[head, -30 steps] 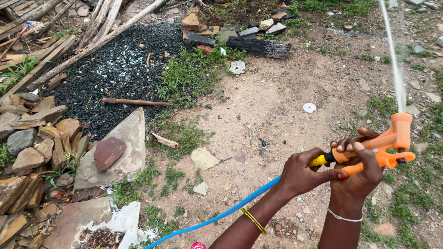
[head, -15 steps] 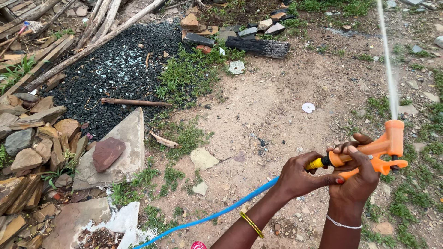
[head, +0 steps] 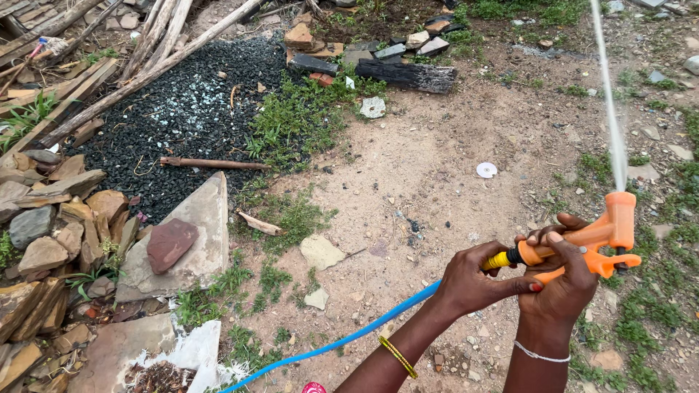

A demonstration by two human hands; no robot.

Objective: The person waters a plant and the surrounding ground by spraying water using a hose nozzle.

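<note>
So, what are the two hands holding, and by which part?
Both hold the orange spray nozzle. The right hand wraps its handle, and the left hand grips the rear end, where the yellow connector joins the blue hose.

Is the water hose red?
No, the hose is blue; it runs to the orange spray nozzle that the left hand and right hand hold.
</note>
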